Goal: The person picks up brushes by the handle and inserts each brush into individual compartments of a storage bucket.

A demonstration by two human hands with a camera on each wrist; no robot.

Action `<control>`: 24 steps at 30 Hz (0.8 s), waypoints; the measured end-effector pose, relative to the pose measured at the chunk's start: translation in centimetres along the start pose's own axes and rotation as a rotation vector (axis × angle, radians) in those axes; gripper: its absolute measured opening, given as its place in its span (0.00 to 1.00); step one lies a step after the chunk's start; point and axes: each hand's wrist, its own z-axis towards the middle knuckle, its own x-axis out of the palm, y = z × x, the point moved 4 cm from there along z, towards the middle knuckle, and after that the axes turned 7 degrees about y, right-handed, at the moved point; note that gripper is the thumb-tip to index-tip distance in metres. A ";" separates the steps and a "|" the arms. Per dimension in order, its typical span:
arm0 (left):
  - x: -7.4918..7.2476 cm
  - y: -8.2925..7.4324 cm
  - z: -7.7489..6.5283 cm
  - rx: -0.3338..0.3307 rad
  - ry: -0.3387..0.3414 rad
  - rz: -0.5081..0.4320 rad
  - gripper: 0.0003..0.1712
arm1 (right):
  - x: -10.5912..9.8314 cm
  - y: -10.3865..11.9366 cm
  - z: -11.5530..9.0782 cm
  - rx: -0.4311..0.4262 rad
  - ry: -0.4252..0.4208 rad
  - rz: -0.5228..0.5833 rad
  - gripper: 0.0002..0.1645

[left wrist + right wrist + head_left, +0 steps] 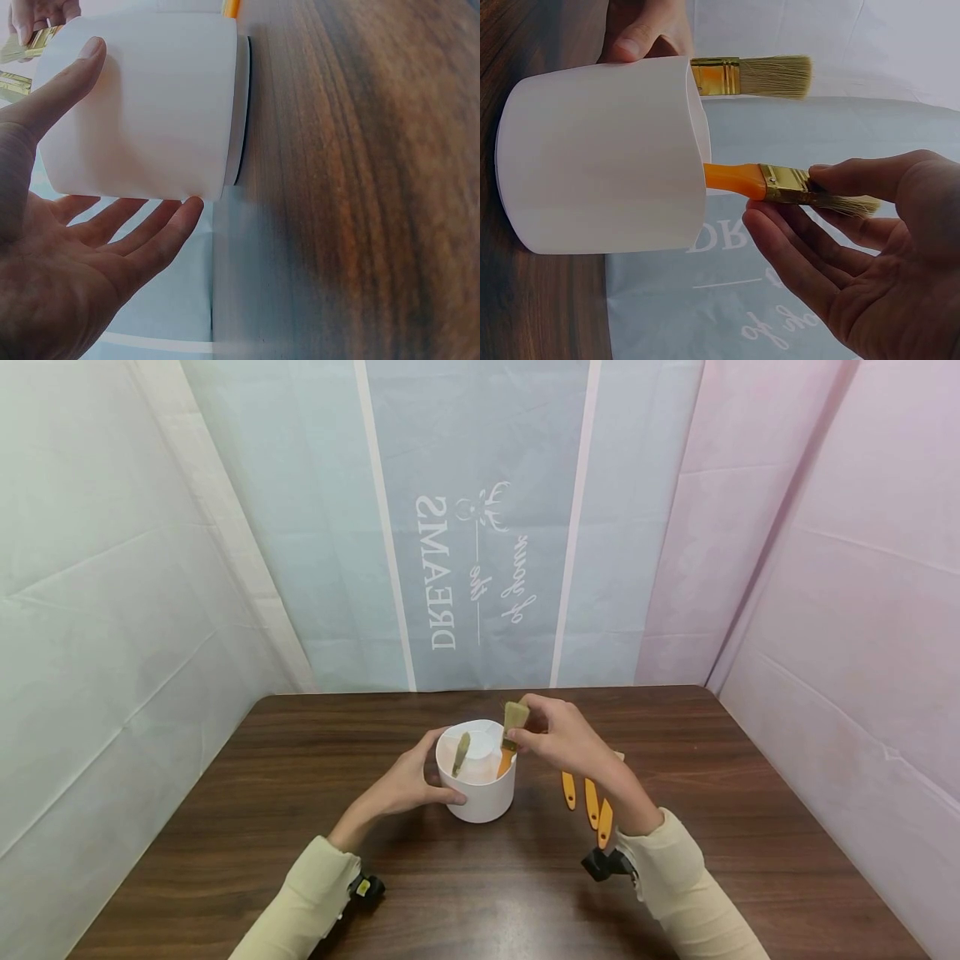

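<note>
A white round container [481,797] stands upright on the brown table. My left hand [408,783] holds its left side, thumb at the front and fingers around the back. One paintbrush [461,753] stands in it, bristles up, its handle hidden by the wall. My right hand [558,735] pinches a second paintbrush [781,184] by its metal band and bristles, thumb on one side and fingers on the other. This brush's orange handle [731,178] points down past the container's rim, its lower end hidden inside.
Several brushes with orange-yellow handles [592,803] lie on the table [480,893] right of the container, partly covered by my right forearm. A printed cloth [480,460] hangs behind the table's far edge, with pale cloth walls on both sides.
</note>
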 end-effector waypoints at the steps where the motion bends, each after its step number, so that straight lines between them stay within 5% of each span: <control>1: 0.0 0.0 0.0 0.001 0.000 -0.002 0.64 | 0.0 0.0 0.0 -0.001 0.001 -0.004 0.10; 24: 0.1 0.2 0.1 0.008 0.011 -0.020 0.63 | 0.6 -0.6 0.1 0.050 0.087 0.020 0.11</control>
